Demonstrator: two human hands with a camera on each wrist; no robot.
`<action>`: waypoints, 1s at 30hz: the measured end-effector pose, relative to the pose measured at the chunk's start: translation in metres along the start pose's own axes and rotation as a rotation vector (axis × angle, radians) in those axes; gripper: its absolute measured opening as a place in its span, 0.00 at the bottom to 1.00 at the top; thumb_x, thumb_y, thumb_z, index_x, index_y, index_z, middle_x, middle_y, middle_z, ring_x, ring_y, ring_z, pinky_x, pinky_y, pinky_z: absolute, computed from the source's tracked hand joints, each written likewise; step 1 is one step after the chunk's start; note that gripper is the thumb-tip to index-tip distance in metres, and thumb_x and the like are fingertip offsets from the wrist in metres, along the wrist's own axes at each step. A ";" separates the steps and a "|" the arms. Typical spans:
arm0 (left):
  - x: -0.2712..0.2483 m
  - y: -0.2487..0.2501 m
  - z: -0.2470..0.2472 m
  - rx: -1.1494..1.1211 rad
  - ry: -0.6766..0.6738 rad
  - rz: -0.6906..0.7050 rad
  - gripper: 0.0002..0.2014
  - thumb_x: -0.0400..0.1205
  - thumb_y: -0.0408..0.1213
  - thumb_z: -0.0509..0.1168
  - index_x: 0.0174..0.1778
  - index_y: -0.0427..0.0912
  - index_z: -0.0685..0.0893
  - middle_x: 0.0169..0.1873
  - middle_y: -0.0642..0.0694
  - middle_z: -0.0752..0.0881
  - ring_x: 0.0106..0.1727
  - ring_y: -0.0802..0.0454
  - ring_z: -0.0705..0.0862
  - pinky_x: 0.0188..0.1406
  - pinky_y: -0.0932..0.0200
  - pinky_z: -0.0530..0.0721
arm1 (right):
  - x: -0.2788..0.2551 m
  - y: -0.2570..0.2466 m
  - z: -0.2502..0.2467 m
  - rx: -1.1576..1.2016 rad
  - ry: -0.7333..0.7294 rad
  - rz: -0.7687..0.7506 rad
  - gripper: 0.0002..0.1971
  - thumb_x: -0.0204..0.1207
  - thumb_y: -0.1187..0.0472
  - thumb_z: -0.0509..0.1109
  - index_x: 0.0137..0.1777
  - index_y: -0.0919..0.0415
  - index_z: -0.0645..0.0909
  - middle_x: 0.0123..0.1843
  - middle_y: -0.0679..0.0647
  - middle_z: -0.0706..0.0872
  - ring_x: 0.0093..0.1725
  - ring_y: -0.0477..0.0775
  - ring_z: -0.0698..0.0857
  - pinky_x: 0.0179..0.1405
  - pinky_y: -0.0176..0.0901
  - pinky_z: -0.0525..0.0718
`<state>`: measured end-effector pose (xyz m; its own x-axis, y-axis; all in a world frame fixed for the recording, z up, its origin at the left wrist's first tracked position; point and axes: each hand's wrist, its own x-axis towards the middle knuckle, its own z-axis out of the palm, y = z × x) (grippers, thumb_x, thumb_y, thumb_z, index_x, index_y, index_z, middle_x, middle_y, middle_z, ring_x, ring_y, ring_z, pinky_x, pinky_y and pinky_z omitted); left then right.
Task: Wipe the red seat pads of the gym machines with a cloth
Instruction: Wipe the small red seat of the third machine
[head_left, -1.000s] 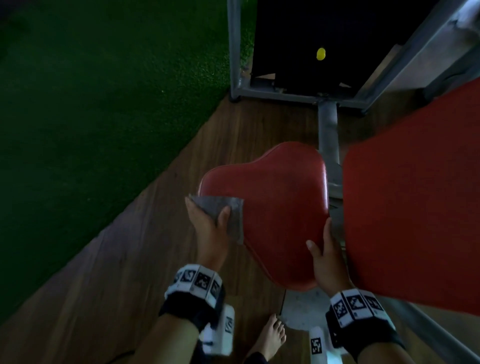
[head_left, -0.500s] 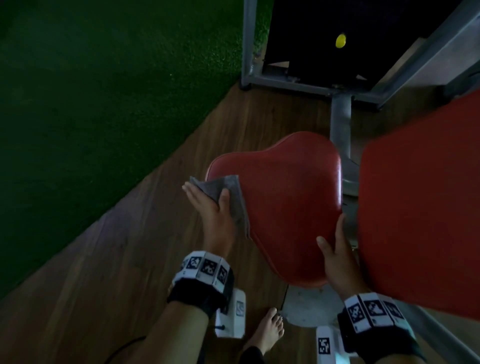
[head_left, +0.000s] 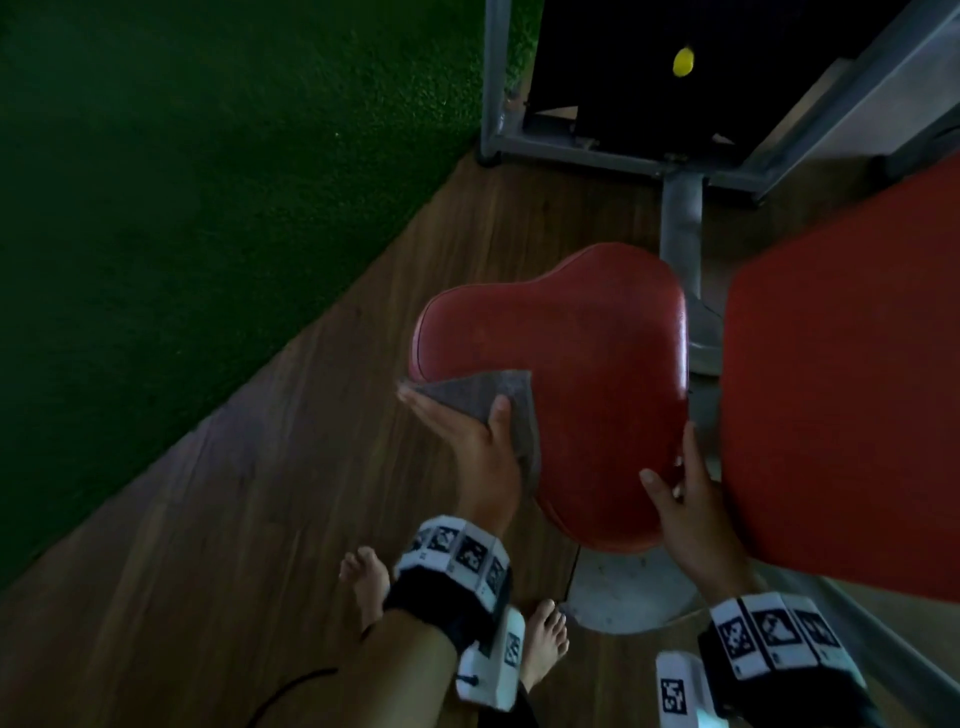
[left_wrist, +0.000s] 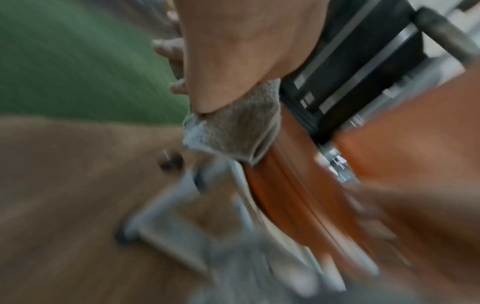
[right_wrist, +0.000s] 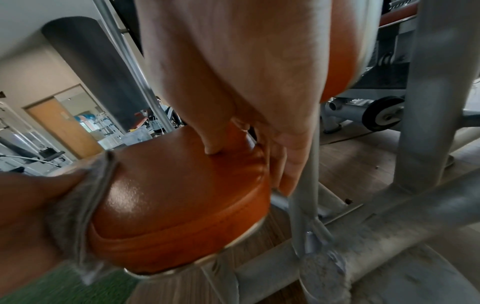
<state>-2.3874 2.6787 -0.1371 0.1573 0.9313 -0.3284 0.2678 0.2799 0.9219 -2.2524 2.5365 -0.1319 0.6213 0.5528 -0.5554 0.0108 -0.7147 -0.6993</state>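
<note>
Our left hand (head_left: 480, 447) pinches the soft, limp grey cloth (head_left: 498, 402) over the near-left edge of the firm, slick-looking red seat pad (head_left: 582, 374), best pressed flat under the palm, while our right hand (head_left: 685, 499) clasps its near-right rim.

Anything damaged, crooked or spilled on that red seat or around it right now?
Nothing stands out. The red padded seat shows no tear or spill; the grey cloth lies folded over its left edge under the left hand, and the right hand steadies its right edge.
</note>
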 end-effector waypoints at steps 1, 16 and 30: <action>-0.017 -0.005 0.009 -0.015 -0.022 -0.026 0.50 0.83 0.51 0.62 0.79 0.50 0.23 0.82 0.50 0.31 0.83 0.57 0.36 0.84 0.45 0.48 | -0.005 0.002 -0.001 0.008 -0.011 0.005 0.38 0.85 0.54 0.61 0.85 0.40 0.40 0.85 0.51 0.60 0.80 0.55 0.66 0.77 0.55 0.68; -0.031 -0.018 0.023 0.004 -0.034 -0.036 0.47 0.84 0.54 0.58 0.78 0.52 0.23 0.81 0.54 0.29 0.83 0.59 0.36 0.84 0.43 0.48 | -0.028 0.001 0.002 -0.051 0.053 0.071 0.36 0.84 0.57 0.62 0.85 0.43 0.46 0.77 0.54 0.73 0.58 0.42 0.72 0.58 0.38 0.70; -0.020 -0.005 0.034 0.021 0.107 -0.026 0.46 0.86 0.46 0.58 0.78 0.42 0.23 0.81 0.49 0.27 0.82 0.60 0.33 0.83 0.54 0.41 | -0.029 0.007 -0.001 -0.006 0.025 0.076 0.36 0.84 0.55 0.62 0.85 0.39 0.44 0.79 0.50 0.72 0.61 0.39 0.71 0.57 0.37 0.71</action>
<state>-2.3595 2.6508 -0.1417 0.0479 0.9436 -0.3275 0.2903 0.3006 0.9085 -2.2698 2.5157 -0.1202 0.6397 0.4861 -0.5954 -0.0329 -0.7566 -0.6530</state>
